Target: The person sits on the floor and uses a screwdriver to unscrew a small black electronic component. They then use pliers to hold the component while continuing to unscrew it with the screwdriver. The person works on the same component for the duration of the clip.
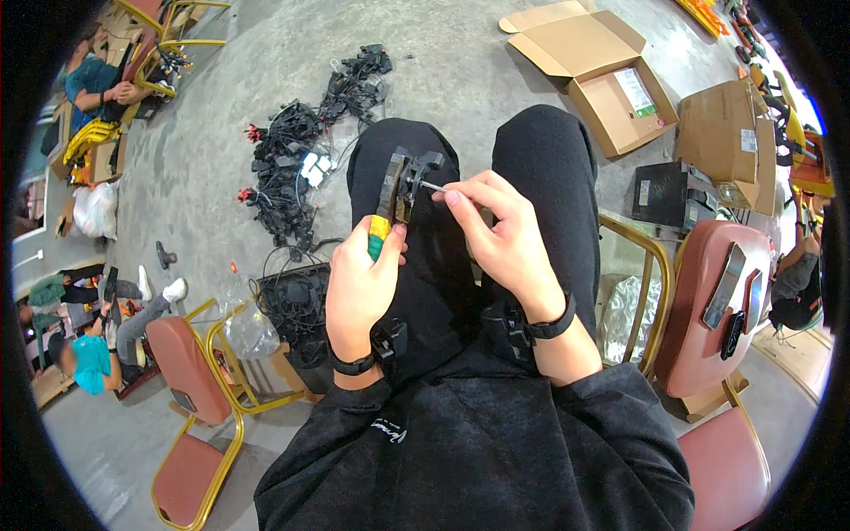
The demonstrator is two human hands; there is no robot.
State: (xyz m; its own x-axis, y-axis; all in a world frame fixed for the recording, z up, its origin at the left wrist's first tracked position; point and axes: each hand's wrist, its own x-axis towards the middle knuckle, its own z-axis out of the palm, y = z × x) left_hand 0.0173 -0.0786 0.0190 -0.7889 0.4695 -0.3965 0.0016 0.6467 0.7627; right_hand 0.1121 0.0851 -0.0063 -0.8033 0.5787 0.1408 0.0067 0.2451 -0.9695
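Note:
My left hand (361, 274) is closed around the yellow-and-green handles of a pliers-like tool (380, 228), whose dark metal head (390, 186) points away from me. Against the head sits a small black plastic part (427, 163); whether the jaws clamp it, I cannot tell. On the right, my right hand (496, 226) pinches a thin grey rod or cable end (432, 186) between thumb and fingers. That thin piece runs left to the black part. Both hands are held above my lap, over the black trousers (549, 168).
A long heap of black cables and connectors (288, 168) lies on the concrete floor ahead. An open cardboard box (620, 106) is at the far right. A red-brown chair (713, 310) with phone-like devices stands close on my right. Other people (93, 363) sit at left.

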